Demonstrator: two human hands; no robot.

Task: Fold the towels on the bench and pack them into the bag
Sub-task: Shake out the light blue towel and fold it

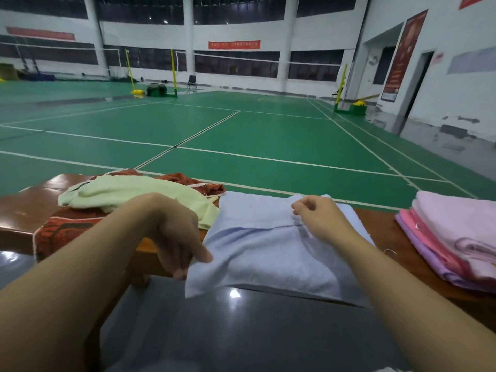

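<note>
A light blue towel (268, 253) lies spread across the wooden bench (32, 205), its near edge hanging over the front. My left hand (179, 237) pinches the towel's near left corner between thumb and fingers. My right hand (319, 218) pinches a fold of the same towel near its far right part. A pale green towel (134, 191) lies crumpled to the left, on top of a red and black patterned bag (61, 232). A stack of folded pink and purple towels (453, 237) sits at the right end of the bench.
Beyond the bench stretches a green badminton court (241, 130) with white lines and net posts. A dark glossy floor (241, 331) lies between me and the bench. A doorway (418, 87) opens in the right wall.
</note>
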